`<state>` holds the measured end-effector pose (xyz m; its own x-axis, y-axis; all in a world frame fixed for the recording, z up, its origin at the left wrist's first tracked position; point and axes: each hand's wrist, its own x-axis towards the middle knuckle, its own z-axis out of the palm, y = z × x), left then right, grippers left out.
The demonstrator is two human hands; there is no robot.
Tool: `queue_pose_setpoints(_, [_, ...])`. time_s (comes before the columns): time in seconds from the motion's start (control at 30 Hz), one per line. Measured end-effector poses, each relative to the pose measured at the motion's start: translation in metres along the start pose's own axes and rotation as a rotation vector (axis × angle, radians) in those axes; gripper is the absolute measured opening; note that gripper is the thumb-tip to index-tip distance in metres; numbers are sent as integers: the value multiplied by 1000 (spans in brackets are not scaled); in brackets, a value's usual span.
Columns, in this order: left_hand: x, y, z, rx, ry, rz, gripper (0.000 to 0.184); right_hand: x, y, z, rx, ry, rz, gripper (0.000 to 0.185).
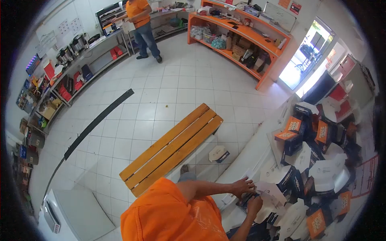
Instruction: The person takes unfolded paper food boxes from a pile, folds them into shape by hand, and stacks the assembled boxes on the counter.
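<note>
Both of my hands work close together at the edge of the white table on the right. My left hand (243, 187) has its fingers curled over a small dark navy cardboard box (246, 199). Just below it, my right hand (254, 205) is closed on the same box's near side, and its fingertips are partly hidden. An open white box panel (270, 193) lies right beside my hands. Beyond it a heap of folded boxes in white, navy and orange covers the table, including an orange-printed box (316, 223).
A slatted wooden bench (173, 148) stands behind me, with a white and navy box (218, 154) on the tiled floor. An orange shelf unit (241, 32) is at the back, near a bright doorway (307, 56). Another person (138, 20) stands at the far counter.
</note>
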<state>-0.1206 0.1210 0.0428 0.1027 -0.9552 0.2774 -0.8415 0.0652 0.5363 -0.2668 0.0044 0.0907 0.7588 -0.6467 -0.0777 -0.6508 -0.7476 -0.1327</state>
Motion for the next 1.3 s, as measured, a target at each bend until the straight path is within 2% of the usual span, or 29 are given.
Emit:
queue_pose_setpoints(0.1, [-6,-1,9,36,129,23,107,5,-4,-6,20,-179,-41,30])
queue_pose_setpoints(0.17, [-7,-2,6,4,80,13,107,7,-14,-13,123,-269,-46,32])
queue_pose_setpoints(0.27, [-6,-1,11,26,51,-31,108,7,6,40,180,-60,-64,40])
queue_pose_setpoints(0.3, [-6,0,15,44,49,-52,108,3,-11,23,291,-105,51,44])
queue_pose_setpoints(0.4, [-4,4,12,-51,-69,-97,106,-8,-17,22,184,-15,106,39])
queue_pose_setpoints(0.47, [-3,12,13,-178,-148,-187,104,-30,-26,-31,285,144,179,37])
queue_pose_setpoints(0.5, [-3,13,14,-237,-186,-237,103,-25,6,-32,234,188,258,38])
queue_pose_setpoints(0.57, [7,-2,47,-606,-161,-245,96,-16,66,-37,143,268,423,38])
queue_pose_setpoints(0.6, [15,-9,76,-800,-173,-234,93,-17,117,-8,147,592,385,38])
queue_pose_setpoints(0.63, [22,-14,119,-983,59,-63,77,-7,180,29,-106,658,156,42])
queue_pose_setpoints(0.73, [60,-2,132,-617,-111,-551,53,-45,228,113,-313,266,-110,53])
queue_pose_setpoints(0.8, [74,29,108,-493,130,-686,43,-45,129,62,174,160,570,61])
queue_pose_setpoints(0.83, [78,55,62,-500,69,-883,41,-50,113,49,305,201,602,65])
queue_pose_setpoints(0.87, [83,49,72,-465,86,-865,40,-56,96,35,435,247,631,69])
queue_pose_setpoints(0.9, [86,52,70,-366,94,-864,39,-56,109,38,420,159,659,73])
queue_pose_setpoints(0.97, [82,51,61,-250,100,-748,36,-52,130,69,543,238,702,70])
queue_pose_setpoints(1.0, [79,49,70,-145,149,-682,32,-55,127,52,625,209,670,64])
queue_pose_setpoints(1.03, [74,39,85,-108,184,-597,28,-54,144,75,552,273,559,61])
queue_pose_setpoints(1.07, [70,44,75,-50,171,-597,25,-51,139,58,587,217,634,61])
queue_pose_setpoints(1.1, [66,50,64,9,159,-597,24,-48,168,120,534,350,503,50])
queue_pose_setpoints(1.13, [60,42,75,0,255,-489,23,-55,150,85,444,252,511,57])
queue_pose_setpoints(1.17, [60,51,61,-70,232,-502,23,-49,115,35,457,108,743,56])
queue_pose_setpoints(1.2, [64,60,42,-137,222,-520,23,-50,109,32,382,179,701,54])
queue_pose_setpoints(1.23, [66,54,40,-143,335,-355,22,-47,97,20,479,248,798,56])
queue_pose_setpoints(1.27, [64,52,41,-147,467,-194,21,-50,90,14,473,227,832,57])
queue_pose_setpoints(1.3, [68,63,32,-154,296,-468,18,-49,86,9,473,209,851,58])
